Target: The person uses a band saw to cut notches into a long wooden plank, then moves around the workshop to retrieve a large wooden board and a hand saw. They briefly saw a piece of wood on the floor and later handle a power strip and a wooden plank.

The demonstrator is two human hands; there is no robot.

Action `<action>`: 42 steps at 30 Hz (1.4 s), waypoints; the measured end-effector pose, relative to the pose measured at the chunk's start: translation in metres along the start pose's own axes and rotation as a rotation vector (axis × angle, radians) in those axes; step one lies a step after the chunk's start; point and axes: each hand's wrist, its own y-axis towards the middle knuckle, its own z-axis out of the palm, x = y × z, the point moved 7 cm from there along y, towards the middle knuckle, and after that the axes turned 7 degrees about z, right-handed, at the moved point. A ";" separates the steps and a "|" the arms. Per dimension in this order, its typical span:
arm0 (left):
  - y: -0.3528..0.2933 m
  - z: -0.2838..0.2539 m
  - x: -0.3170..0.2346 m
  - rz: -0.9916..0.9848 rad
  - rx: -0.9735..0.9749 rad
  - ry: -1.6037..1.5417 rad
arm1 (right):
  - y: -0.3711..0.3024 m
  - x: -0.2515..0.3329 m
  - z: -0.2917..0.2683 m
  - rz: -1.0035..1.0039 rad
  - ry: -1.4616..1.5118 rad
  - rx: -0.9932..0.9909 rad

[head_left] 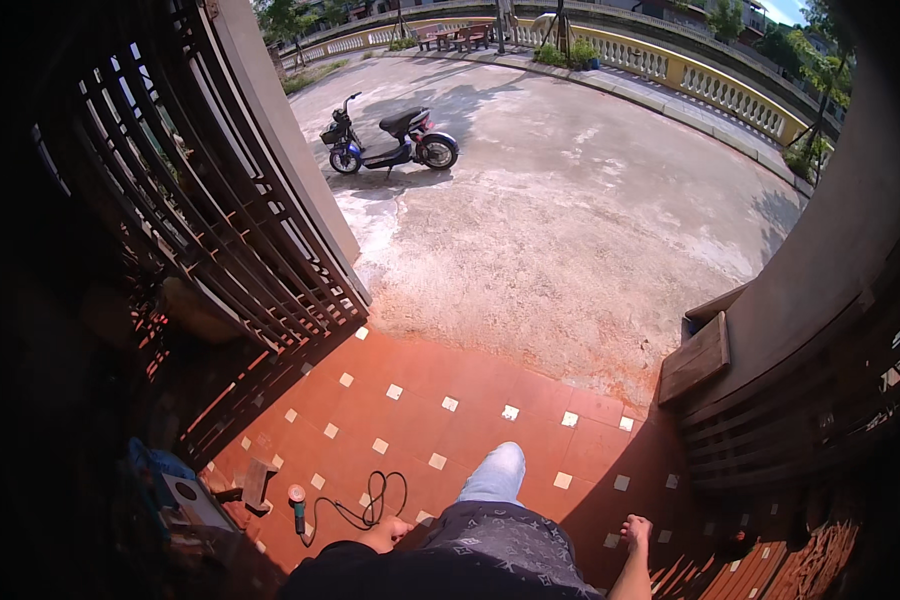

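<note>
My left hand (398,527) hangs low beside my body, its fingers curled in with nothing seen in them. It is nearest to a green angle grinder (298,508) that lies on the tiled floor, its black cord (372,507) looped out toward the hand. Away on the other side, my right hand (635,530) is held out over the shaded tiles. Its fingers are bent into a loose fist, and no object shows in it. Between the hands, one bent knee in light blue jeans (500,470) reaches forward.
A small wooden piece (258,484) stands by the grinder. Slatted wooden gates (240,230) line the left, and a wooden board (697,360) leans at the right pillar. Past the red tiles (480,375), a scooter (400,140) is parked on a concrete yard with a yellow balustrade (640,60).
</note>
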 end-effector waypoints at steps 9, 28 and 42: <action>0.101 -0.132 -0.279 0.017 -0.056 -0.522 | 0.080 0.403 0.096 -0.271 -0.010 0.015; 0.285 -0.312 -1.092 0.437 -0.016 -0.638 | 0.385 0.800 -0.040 -0.042 -0.227 -0.326; 0.461 -0.317 -1.584 0.595 0.018 0.155 | 0.447 1.165 -0.400 -0.079 0.314 -1.496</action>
